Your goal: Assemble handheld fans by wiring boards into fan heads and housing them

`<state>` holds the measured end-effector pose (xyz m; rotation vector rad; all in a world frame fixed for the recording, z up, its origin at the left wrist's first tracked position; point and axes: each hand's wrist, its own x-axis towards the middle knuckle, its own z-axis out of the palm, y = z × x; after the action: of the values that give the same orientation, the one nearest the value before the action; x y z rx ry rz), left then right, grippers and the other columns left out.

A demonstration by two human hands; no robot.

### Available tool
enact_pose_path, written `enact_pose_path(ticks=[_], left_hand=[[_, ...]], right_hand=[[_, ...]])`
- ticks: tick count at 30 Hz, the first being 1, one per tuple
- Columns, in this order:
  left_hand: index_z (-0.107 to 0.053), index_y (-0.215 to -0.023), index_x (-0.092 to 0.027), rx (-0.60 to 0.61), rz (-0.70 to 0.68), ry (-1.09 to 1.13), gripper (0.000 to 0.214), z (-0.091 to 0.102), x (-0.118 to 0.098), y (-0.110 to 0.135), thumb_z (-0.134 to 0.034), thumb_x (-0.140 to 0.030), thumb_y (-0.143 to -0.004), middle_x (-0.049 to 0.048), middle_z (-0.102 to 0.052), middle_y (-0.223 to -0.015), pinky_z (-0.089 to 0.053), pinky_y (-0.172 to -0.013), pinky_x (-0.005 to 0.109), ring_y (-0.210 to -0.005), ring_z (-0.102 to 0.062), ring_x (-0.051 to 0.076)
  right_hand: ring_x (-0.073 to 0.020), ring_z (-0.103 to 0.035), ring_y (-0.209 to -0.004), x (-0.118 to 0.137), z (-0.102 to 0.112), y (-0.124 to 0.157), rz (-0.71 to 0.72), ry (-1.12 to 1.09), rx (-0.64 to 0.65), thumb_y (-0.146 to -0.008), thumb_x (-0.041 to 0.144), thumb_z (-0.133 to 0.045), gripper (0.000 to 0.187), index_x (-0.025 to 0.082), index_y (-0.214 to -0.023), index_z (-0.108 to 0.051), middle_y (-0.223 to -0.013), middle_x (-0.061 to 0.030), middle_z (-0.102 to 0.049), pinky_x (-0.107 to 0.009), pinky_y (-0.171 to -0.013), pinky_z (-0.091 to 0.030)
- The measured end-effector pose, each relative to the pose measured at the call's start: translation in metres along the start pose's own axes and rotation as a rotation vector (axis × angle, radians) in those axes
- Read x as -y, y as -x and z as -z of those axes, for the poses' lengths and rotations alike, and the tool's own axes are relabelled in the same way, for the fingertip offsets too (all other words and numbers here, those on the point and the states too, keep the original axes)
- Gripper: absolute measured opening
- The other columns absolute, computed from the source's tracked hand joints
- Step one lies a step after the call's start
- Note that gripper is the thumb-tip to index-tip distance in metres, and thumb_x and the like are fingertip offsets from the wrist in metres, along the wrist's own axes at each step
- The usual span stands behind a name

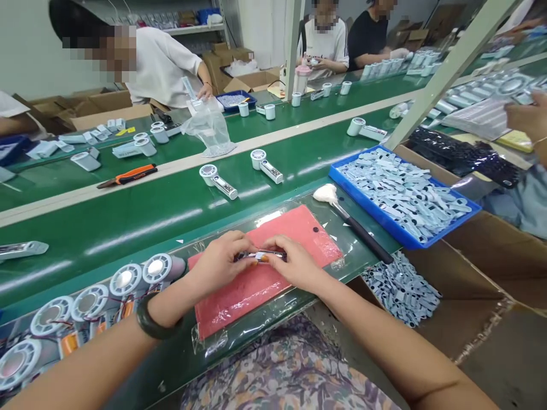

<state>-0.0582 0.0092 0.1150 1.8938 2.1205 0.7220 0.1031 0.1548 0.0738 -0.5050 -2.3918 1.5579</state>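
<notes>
Above a red pad (294,228) wrapped in clear plastic, both hands meet on a narrow silver-and-dark strip (273,256) with a small pale piece on it. My left hand (224,256) pinches its left end, and my right hand (294,262) grips the right end with fingers closed. Much of the strip is hidden by the fingers. Left of the pad stands a row of pale-blue handheld fan bodies (126,279) with wires showing. A hammer with a white-wrapped head (359,228) lies to the right of the pad.
A blue tray (404,236) of pale-blue parts sits right, over a cardboard box (465,296) with more small parts. Two fans (220,185) lie on the green conveyor (171,213). Orange-handled pliers (132,175) rest beyond. Co-workers sit across; another person's hand (530,114) shows at right.
</notes>
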Motion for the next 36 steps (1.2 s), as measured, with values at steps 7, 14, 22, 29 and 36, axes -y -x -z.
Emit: enact_pose_path(ticks=[7,14,22,29,36], left_hand=[[-0.066,-0.117,-0.019,-0.074,-0.121,-0.208,0.023,-0.018,-0.022,0.034,-0.053,-0.027,-0.099,0.0101,-0.074,-0.117,-0.054,-0.103,0.052,-0.119,-0.065,0.03],[-0.067,-0.115,-0.017,-0.032,-0.086,-0.281,0.025,-0.024,-0.022,0.034,-0.048,-0.022,-0.099,0.0119,-0.075,-0.117,-0.054,-0.101,0.056,-0.12,-0.066,0.033],[-0.069,-0.106,-0.018,0.015,-0.056,-0.235,0.02,-0.015,-0.022,0.02,-0.054,-0.025,-0.096,0.0101,-0.076,-0.108,-0.056,-0.094,0.047,-0.104,-0.069,0.027],[-0.071,-0.108,-0.021,-0.16,-0.071,-0.25,0.02,-0.01,-0.009,0.018,-0.059,-0.029,-0.094,0.0108,-0.074,-0.116,-0.053,-0.103,0.05,-0.118,-0.064,0.029],[-0.073,-0.096,-0.023,-0.217,0.082,-0.022,0.014,-0.018,0.002,0.004,-0.062,-0.024,-0.087,0.0088,-0.073,-0.112,-0.055,-0.099,0.045,-0.108,-0.067,0.024]], right_hand=[[-0.0282,-0.057,-0.118,0.013,0.005,0.022,0.15,0.363,0.207,-0.094,0.024,-0.064,0.039,0.019,-0.133,-0.061,-0.125,-0.0106,-0.066,-0.048,-0.104,-0.043],[-0.0288,-0.054,-0.116,0.008,-0.008,0.025,0.188,0.509,0.16,-0.1,0.025,-0.055,0.034,0.016,-0.133,-0.059,-0.127,-0.013,-0.064,-0.048,-0.099,-0.042],[-0.027,-0.058,-0.115,0.008,-0.004,0.015,0.153,0.448,0.137,-0.1,0.027,-0.056,0.031,0.022,-0.129,-0.064,-0.122,-0.0097,-0.067,-0.043,-0.099,-0.043],[-0.0259,-0.066,-0.108,0.014,0.0,0.007,0.119,0.451,0.02,-0.104,0.033,-0.049,0.027,0.024,-0.117,-0.071,-0.121,-0.0089,-0.072,-0.038,-0.09,-0.048],[-0.0265,-0.061,-0.106,-0.005,-0.014,-0.004,0.356,0.554,-0.135,-0.101,0.022,-0.054,0.019,0.017,-0.11,-0.069,-0.114,-0.0126,-0.071,-0.041,-0.095,-0.046]])
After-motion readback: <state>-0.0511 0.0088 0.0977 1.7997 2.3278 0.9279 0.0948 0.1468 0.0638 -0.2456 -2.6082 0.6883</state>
